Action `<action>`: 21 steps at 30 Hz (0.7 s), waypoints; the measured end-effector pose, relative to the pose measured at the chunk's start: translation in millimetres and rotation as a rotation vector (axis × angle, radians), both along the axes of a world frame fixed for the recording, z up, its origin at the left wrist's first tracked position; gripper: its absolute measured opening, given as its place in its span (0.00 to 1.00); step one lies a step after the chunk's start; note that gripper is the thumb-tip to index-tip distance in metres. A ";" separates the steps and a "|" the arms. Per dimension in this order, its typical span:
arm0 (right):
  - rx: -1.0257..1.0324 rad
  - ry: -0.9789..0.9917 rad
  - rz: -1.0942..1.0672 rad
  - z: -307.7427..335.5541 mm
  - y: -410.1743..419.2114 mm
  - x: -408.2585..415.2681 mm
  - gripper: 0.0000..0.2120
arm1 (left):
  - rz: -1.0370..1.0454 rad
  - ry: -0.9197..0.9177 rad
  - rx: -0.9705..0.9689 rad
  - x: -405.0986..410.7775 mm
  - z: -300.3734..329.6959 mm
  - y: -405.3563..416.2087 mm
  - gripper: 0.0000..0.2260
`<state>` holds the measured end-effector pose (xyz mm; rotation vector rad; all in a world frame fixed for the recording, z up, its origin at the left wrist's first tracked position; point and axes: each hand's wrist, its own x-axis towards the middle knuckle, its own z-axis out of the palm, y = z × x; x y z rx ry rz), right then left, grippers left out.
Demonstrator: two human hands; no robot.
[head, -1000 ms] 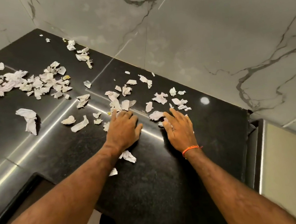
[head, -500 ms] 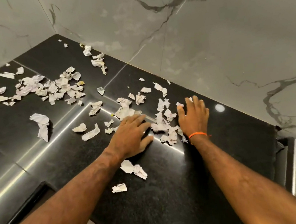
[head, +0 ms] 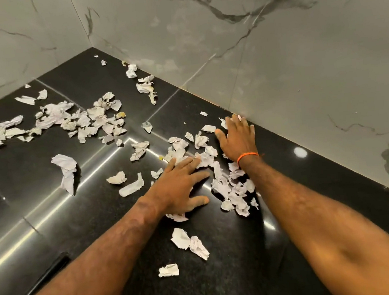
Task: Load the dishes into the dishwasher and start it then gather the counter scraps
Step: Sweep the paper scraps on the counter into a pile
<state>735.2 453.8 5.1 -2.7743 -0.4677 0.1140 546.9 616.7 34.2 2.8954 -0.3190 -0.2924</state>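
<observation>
1. Paper scraps point(head: 231, 186) lie bunched between the two hands, some under the left hand's fingers point(head: 190, 164).
2. Left hand point(head: 178, 189) rests flat, fingers spread, on the black worktop point(head: 226, 276).
3. Right hand point(head: 237, 138) lies flat with fingers straight, near the marble wall point(head: 276, 66).
4. More scraps point(head: 85, 120) scatter well apart, far left.

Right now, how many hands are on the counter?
2. The left hand lies flat among paper scraps; the right hand, with an orange wristband, lies flat near the wall.
</observation>
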 end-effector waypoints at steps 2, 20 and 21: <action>0.030 -0.030 0.162 0.3 12.0 -9.2 0.27 | 0.081 -0.118 -0.077 1.9 3.3 9.3 0.23; 0.215 0.132 0.504 17.9 28.7 -69.3 0.21 | 0.392 -0.411 -0.077 -52.8 -16.0 55.4 0.29; 0.171 0.094 0.436 17.5 27.7 -71.3 0.21 | 0.319 -0.316 -0.081 -55.2 -14.1 50.1 0.35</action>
